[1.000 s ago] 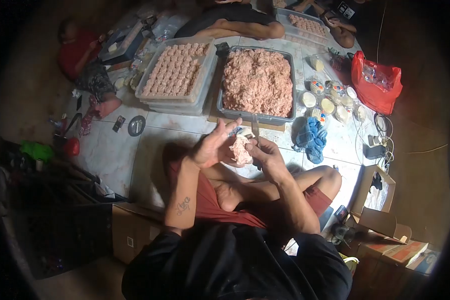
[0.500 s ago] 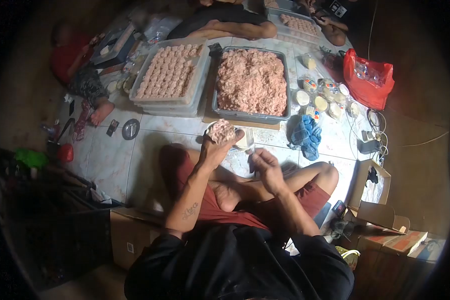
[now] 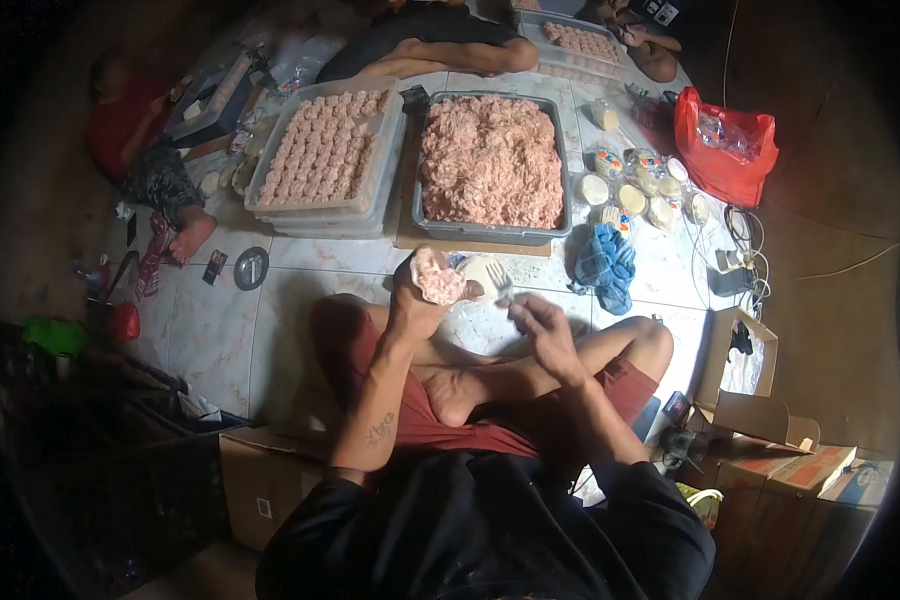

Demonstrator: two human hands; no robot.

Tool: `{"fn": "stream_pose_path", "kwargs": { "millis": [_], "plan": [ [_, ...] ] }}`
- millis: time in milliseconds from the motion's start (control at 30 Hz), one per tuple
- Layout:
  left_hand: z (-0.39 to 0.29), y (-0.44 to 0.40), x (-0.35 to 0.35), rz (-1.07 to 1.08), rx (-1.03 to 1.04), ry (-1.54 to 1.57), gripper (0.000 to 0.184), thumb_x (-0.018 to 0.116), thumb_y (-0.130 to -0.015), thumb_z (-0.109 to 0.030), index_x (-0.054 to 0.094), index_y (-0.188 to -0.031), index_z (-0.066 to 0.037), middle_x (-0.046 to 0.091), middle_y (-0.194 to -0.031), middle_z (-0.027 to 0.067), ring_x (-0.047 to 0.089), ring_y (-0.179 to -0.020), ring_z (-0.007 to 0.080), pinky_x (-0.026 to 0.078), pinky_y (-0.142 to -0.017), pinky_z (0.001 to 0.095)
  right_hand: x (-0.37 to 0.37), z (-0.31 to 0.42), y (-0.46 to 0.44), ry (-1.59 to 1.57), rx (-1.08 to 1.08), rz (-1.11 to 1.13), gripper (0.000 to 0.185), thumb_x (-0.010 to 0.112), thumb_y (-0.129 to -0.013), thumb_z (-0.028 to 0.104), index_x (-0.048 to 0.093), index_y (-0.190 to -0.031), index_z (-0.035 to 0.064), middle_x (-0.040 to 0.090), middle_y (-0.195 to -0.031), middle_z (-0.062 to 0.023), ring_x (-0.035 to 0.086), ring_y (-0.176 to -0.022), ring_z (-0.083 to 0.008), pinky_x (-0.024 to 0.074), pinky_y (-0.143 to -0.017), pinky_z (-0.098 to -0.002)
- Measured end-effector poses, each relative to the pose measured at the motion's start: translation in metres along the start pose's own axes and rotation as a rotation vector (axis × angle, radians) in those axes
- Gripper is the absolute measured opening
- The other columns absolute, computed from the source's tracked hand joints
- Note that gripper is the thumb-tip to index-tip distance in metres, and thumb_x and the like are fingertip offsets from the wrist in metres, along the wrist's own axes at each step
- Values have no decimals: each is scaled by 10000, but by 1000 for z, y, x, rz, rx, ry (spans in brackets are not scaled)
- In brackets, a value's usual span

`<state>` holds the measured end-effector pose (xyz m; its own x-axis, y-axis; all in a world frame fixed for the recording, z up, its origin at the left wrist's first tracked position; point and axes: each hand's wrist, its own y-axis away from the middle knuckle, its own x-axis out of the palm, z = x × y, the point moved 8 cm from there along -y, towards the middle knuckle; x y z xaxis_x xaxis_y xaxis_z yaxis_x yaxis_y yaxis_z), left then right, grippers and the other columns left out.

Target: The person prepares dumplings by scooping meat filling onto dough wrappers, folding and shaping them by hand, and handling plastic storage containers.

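My left hand (image 3: pixel 416 305) is cupped around a dumpling (image 3: pixel 437 282), pink minced filling with pale wrapper showing along its upper left side. In my right hand (image 3: pixel 547 338) is a metal fork (image 3: pixel 500 283), held by its handle with the tines up and apart from the dumpling. Between the hands, on the floor, lies a stack of round pale wrappers (image 3: pixel 480 270), partly hidden by the left thumb and the fork. Beyond them stands a grey tub (image 3: pixel 490 232) heaped with pink minced meat (image 3: pixel 490 160).
Left of the tub, stacked clear containers (image 3: pixel 320 215) hold rows of dumplings. Wrapper packs (image 3: pixel 630 198), a blue cloth (image 3: pixel 604 268) and a red bag (image 3: pixel 725 150) lie to the right. Cables (image 3: pixel 760 250) and an open carton (image 3: pixel 735 370) sit farther right. Other people sit around the far side.
My left hand has turned and closed more around the dumpling, so its wrapper now folds up beside the filling. The fork stays in my right hand. The view has shifted slightly.
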<state>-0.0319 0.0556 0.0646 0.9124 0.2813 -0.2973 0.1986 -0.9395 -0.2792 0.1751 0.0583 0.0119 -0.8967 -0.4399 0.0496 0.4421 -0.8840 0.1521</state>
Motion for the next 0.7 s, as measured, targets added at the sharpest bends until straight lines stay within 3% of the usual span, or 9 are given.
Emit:
{"fn": "stream_pose_path", "kwargs": {
  "millis": [67, 133, 167, 200, 267, 367, 467, 567, 700],
  "plan": [
    [-2, -2, 7, 7, 6, 131, 506, 970, -599, -165, 576, -893, -46, 572, -784, 20, 538, -727, 128, 496, -668, 305, 16, -14, 9, -239, 51, 81, 209, 550, -1030, 148, 697, -1122, 32, 480, -771, 83, 376, -715, -31, 343, -654, -202],
    [3, -1, 14, -68, -62, 456, 505, 962, -611, -143, 576, -921, -41, 579, -817, 15, 550, -760, 118, 500, -678, 298, 27, -17, 8, -306, 51, 90, 176, 569, -1007, 103, 690, -1105, 21, 519, -768, 24, 437, -700, -94, 385, -666, -246],
    [1, 4, 16, -14, -53, 218, 470, 934, -644, -93, 581, -948, -37, 592, -849, 27, 567, -806, 105, 512, -702, 299, 32, -19, 5, -310, 51, 83, 176, 569, -1007, 103, 690, -1105, 21, 519, -768, 24, 437, -700, -94, 385, -666, -246],
    [17, 8, 32, 62, -5, 305, 423, 898, -687, -92, 587, -967, -32, 615, -850, 48, 596, -774, 147, 521, -699, 308, 32, 2, 2, -46, -183, 4, 166, 575, -979, 54, 683, -1099, 15, 538, -788, -32, 477, -703, -156, 409, -675, -282],
    [-9, 13, 37, 117, 311, -224, 312, 821, -725, -16, 602, -945, -43, 649, -871, 34, 631, -761, 143, 525, -685, 316, 29, 32, 5, 224, -407, -74, 171, 580, -950, 6, 676, -1092, 9, 557, -808, -88, 518, -707, -219, 433, -684, -319],
    [10, 3, 10, -181, -51, -30, 396, 936, -655, -150, 594, -822, -41, 603, -737, 22, 564, -673, 150, 488, -644, 307, 11, 53, 7, 503, -430, -190, 249, 556, -871, -83, 676, -1070, 4, 556, -872, -167, 564, -769, -329, 459, -689, -373],
    [-4, -6, 0, 126, 14, 53, 454, 963, -625, -212, 585, -810, -44, 578, -714, 7, 527, -667, 132, 470, -632, 302, -7, 20, 10, 306, -238, -227, 154, 568, -969, 20, 683, -1068, -6, 539, -801, -60, 514, -715, -186, 428, -650, -322],
    [-12, -6, -8, 93, -8, -27, 507, 960, -626, -280, 598, -886, -39, 640, -790, 57, 587, -721, 168, 513, -694, 331, 6, -11, 15, -56, 36, -30, 184, 548, -1026, 116, 688, -1074, 7, 468, -748, 49, 415, -684, -80, 361, -610, -248],
    [-15, -9, -1, 100, -22, 122, 500, 960, -623, -284, 613, -900, -52, 633, -790, 49, 592, -752, 151, 509, -707, 315, 28, -25, 22, -278, 102, 84, 239, 514, -1055, 179, 672, -1134, 18, 430, -728, 85, 327, -665, -32, 279, -592, -196]
  ]
}}
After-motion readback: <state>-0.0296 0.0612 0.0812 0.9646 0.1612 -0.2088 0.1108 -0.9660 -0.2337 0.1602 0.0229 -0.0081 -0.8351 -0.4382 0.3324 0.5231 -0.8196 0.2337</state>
